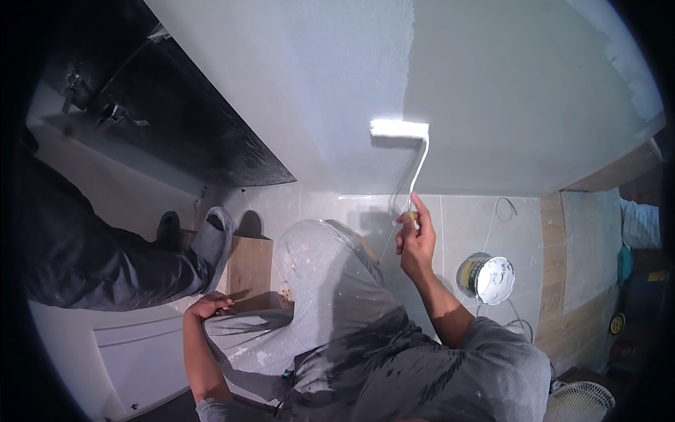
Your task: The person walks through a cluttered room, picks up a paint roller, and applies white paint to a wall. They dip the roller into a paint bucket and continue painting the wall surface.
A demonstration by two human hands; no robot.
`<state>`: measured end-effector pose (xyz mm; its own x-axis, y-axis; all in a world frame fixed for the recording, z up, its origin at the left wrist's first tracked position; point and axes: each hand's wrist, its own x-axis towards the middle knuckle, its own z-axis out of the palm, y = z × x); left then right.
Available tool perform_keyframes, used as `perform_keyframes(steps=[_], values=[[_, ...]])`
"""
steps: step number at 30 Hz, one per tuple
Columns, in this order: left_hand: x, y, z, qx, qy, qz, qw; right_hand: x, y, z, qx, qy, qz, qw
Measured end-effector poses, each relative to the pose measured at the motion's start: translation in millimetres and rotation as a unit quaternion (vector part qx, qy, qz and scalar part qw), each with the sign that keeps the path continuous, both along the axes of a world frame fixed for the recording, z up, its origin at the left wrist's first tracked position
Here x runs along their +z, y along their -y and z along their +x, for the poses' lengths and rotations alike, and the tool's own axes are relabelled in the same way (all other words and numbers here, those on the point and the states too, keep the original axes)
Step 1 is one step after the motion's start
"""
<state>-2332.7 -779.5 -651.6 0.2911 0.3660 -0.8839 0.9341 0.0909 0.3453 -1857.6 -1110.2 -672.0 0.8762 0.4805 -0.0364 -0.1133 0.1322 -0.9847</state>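
Observation:
My right hand is closed round the handle of a paint roller, its index finger stretched along the wire frame. The white roller sleeve lies level against the grey-green wall, beside a band of lighter, freshly coated paint. Most of the handle is hidden by my fingers. My left hand rests by my bent left knee with its fingers loosely curved, holding nothing that I can see. To the right of my right forearm, a paint bucket on the tiled floor shows white paint at its mouth.
Another person's dark-trousered leg and grey slipper are at the left, by a wooden box. A black glossy panel covers the upper left. Thin cable lies near the bucket; a fan stands at lower right.

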Motion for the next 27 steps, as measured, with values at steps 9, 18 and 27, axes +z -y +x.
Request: perform_keyframes(steps=[9,18,27], values=[[-9,-5,-6,-0.034,0.032,0.024,0.999,136,-36,68,-0.046,0.249,0.096,0.963],[-13,-8,-16,-0.007,0.033,0.011,0.999,273,-65,114,-0.073,0.421,0.159,0.890],[-1,2,-6,0.033,0.010,0.028,0.999,199,-47,92,-0.037,0.347,0.092,0.933]])
